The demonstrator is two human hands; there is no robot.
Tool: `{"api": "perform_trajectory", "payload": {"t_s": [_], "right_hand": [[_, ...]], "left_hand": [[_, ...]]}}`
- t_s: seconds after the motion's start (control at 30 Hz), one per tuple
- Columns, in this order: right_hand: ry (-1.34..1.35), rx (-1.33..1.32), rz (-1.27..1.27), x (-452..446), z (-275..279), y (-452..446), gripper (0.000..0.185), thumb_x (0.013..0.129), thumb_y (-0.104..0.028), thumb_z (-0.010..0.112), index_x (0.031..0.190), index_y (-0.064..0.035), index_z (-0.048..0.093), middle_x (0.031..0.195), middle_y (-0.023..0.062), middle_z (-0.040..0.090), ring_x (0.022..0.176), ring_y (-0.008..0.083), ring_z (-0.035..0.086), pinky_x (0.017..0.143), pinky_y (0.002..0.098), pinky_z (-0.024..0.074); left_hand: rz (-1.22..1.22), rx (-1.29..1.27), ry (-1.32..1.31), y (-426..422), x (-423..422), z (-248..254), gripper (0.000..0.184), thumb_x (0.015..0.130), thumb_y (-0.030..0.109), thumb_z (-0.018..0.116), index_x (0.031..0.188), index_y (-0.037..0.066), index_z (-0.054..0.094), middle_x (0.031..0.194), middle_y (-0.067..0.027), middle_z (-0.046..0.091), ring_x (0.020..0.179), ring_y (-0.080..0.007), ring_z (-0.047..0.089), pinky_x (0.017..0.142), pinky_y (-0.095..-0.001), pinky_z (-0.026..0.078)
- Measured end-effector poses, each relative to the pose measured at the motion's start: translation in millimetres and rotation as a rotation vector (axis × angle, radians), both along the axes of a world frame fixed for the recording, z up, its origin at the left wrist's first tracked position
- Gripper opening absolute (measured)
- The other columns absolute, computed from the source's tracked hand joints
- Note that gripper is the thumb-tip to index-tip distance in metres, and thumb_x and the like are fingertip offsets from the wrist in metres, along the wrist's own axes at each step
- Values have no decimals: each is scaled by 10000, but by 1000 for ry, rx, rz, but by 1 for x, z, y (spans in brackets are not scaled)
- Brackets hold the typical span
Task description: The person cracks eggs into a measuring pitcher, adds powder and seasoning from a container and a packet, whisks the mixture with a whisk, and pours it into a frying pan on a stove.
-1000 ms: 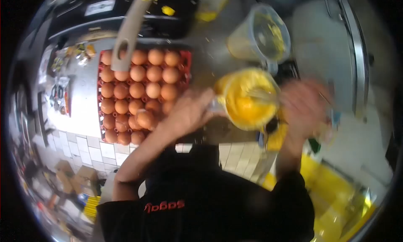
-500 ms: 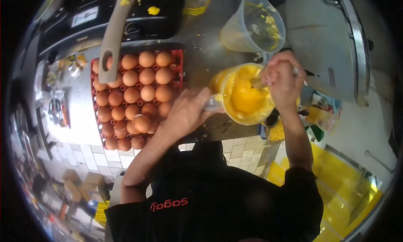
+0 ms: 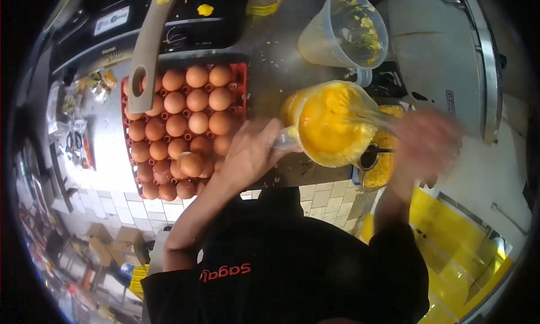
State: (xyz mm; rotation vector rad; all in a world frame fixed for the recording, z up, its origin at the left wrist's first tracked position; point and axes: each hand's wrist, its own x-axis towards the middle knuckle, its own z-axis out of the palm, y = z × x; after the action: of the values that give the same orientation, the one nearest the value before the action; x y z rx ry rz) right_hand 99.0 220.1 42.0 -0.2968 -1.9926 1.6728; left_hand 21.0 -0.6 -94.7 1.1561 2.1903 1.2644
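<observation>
My left hand is closed round the handle of a clear plastic jug. A thick, glossy yellow egg mixture fills the jug, with some smeared along its rim. My right hand, smeared by motion, is wrapped round a whisk to the right of the jug. The whisk's blurred wires lie tilted across the rim, yellow mixture clinging to their tip. Close to my left forearm sits a red tray of brown eggs.
A second plastic jug, yellow residue inside, stands behind the first. A beige utensil handle overhangs the egg tray from a black stove. Yellow crumbs fill a container at right, beside a grey metal lid.
My right hand has swung right and slightly down, drawing the whisk from the jug's middle up to its rim. My left hand keeps hold of the handle.
</observation>
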Motion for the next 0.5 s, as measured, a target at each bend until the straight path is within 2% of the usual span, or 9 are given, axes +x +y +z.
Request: {"api": "perform_trajectory", "payload": {"t_s": [0.07,0.13,0.2,0.23,0.33,0.43,0.5], "right_hand": [[-104,13,-203,6,-21,0,202,990,-106,466,881,-87,635,721,41,607,516,57,505,467,209,405],[190,13,-32,-3,16,3,144,984,-170,507,923,-97,615,736,37,608,560,102,543,532,247,467],[76,537,-47,0,-14,6,84,947,-114,530,921,-72,598,801,45,599,647,101,559,581,254,476],[-126,1106,-95,-12,-51,22,62,912,-26,533,898,-41,591,859,56,590,712,77,555,596,241,454],[-172,698,-21,-34,-56,21,77,934,-87,534,905,-66,602,791,45,591,638,99,548,605,278,479],[-306,278,-50,-6,-42,10,105,957,-148,535,913,-91,612,723,33,593,564,120,540,614,316,505],[-135,922,1,-15,-34,23,140,969,-162,539,956,-58,632,830,39,625,659,144,589,716,302,531]], "left_hand": [[-46,23,7,4,2,3,370,810,298,771,961,50,543,833,-161,621,808,-379,607,735,-472,465],[-6,46,50,4,-7,0,365,807,285,772,966,53,540,839,-164,623,809,-380,607,731,-470,463],[7,5,10,-6,2,-2,362,803,272,773,972,55,538,840,-162,623,809,-380,607,732,-473,463],[14,22,27,1,-3,-4,361,801,265,774,975,56,537,840,-162,623,809,-380,607,732,-474,462],[34,32,55,-1,-15,-3,329,803,270,770,938,68,549,833,-154,620,792,-377,601,735,-478,462],[-4,43,33,-3,-4,0,354,822,329,757,926,62,550,825,-152,611,785,-374,598,725,-459,465],[2,49,56,-3,-9,-2,365,827,342,752,927,56,549,827,-152,610,788,-374,596,724,-455,466]]}}
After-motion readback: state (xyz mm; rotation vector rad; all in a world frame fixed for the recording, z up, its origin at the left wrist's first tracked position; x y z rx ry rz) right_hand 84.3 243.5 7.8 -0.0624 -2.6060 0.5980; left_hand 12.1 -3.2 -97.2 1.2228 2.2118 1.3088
